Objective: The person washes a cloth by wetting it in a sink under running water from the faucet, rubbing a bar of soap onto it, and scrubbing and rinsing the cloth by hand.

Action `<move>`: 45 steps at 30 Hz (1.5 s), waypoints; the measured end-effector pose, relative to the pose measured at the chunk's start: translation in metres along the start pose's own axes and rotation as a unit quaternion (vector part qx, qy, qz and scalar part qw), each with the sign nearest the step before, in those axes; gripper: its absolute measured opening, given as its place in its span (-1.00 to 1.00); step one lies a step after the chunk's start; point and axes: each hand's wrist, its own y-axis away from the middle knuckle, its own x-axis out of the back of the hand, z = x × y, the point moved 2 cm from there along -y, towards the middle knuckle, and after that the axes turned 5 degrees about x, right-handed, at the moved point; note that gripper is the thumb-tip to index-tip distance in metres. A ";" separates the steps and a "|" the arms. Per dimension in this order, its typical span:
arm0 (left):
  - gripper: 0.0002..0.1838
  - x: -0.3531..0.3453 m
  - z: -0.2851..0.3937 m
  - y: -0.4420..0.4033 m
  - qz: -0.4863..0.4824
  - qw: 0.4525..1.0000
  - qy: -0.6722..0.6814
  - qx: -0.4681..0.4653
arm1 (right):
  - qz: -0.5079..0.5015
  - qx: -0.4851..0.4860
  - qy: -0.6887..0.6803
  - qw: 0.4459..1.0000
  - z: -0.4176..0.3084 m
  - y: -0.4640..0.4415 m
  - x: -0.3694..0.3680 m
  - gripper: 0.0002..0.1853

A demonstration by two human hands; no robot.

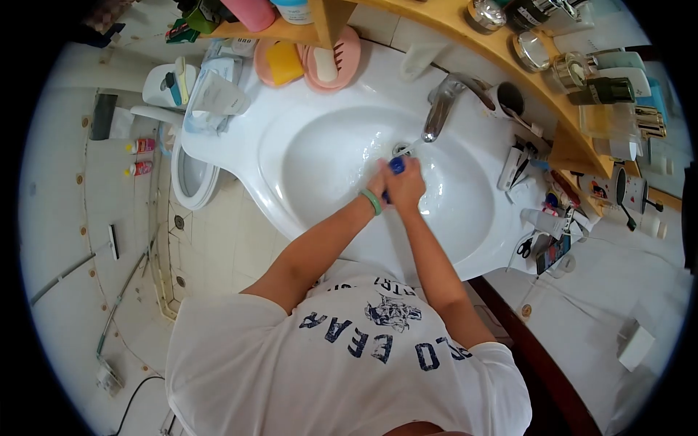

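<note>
Both hands meet over the white washbasin (313, 171), below the running tap (441, 112). My left hand (377, 180), with a green bangle at its wrist, is closed around a small dark-blue object (396, 165). From the other side my right hand (410, 184) is wrapped against the same object. Blue shows at the top between the hands and again lower down, but the fingers cover most of it, so its kind is unclear. A thin stream of water falls from the spout just above the hands, near the drain (400, 149).
Two pink soap dishes (352, 54) hold yellow and white soap behind the basin. A wooden shelf (534, 91) with several bottles and jars curves along the back right. Scissors (525, 247) and small items crowd the right edge. A toilet (195, 182) stands at left.
</note>
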 end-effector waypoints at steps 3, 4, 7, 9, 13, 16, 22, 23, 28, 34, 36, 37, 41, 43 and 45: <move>-0.50 -0.002 0.000 0.010 0.163 0.978 -0.126 -0.040 | -0.004 -0.004 -0.003 1.000 0.020 -0.001 -0.012 -0.50; -0.47 0.010 0.004 0.002 0.118 0.984 -0.125 -0.043 | 0.004 0.025 -0.011 1.000 0.017 0.006 -0.012 -0.50; -0.45 0.106 -0.002 -0.059 0.012 1.000 -0.010 0.003 | -0.043 0.080 -0.022 0.996 -0.007 0.039 0.000 -0.57; -0.48 0.147 -0.017 -0.081 -0.029 0.998 -0.024 -0.049 | -0.072 0.042 -0.040 0.996 0.007 0.027 -0.009 -0.60; -0.62 0.016 -0.012 -0.003 0.222 0.969 -0.101 -0.028 | -0.040 -0.063 -0.021 0.997 0.034 -0.004 -0.013 -0.68; -0.61 0.052 -0.003 -0.016 0.056 0.998 0.025 -0.015 | 0.009 0.032 -0.020 0.999 -0.004 0.033 0.000 -0.59; -0.69 -0.008 -0.010 0.018 0.205 0.976 -0.067 -0.028 | -0.088 -0.060 0.028 0.994 0.022 0.000 -0.007 -0.63; -0.69 -0.013 -0.007 0.019 0.239 0.965 -0.106 -0.029 | -0.063 -0.067 0.012 0.996 0.029 -0.005 -0.011 -0.62; -0.70 0.042 0.026 -0.009 0.238 0.944 -0.220 -0.068 | -0.068 -0.015 -0.040 0.997 -0.003 0.016 -0.010 -0.58; -0.72 -0.020 0.055 0.029 0.165 0.982 -0.080 -0.043 | -0.131 -0.308 -0.449 0.828 0.074 -0.057 -0.060 -0.48; -0.69 -0.019 0.082 0.039 0.109 0.983 -0.114 -0.090 | -0.208 -0.295 -0.549 0.754 0.067 -0.059 -0.034 -0.56; -0.67 -0.004 0.094 0.038 0.142 0.969 -0.151 -0.138 | -0.221 -0.254 -0.546 0.767 0.068 -0.060 -0.027 -0.61; -0.64 -0.003 0.110 0.037 0.222 0.927 -0.227 -0.201 | -0.166 -0.216 -0.532 0.802 0.095 -0.067 0.003 -0.62; -0.59 0.005 0.106 0.012 0.240 0.915 -0.257 -0.196 | -0.112 -0.213 -0.499 0.833 0.106 -0.064 0.019 -0.63; -0.59 0.004 0.089 -0.016 0.207 0.940 -0.218 -0.162 | -0.064 -0.214 -0.489 0.843 0.104 -0.056 0.041 -0.63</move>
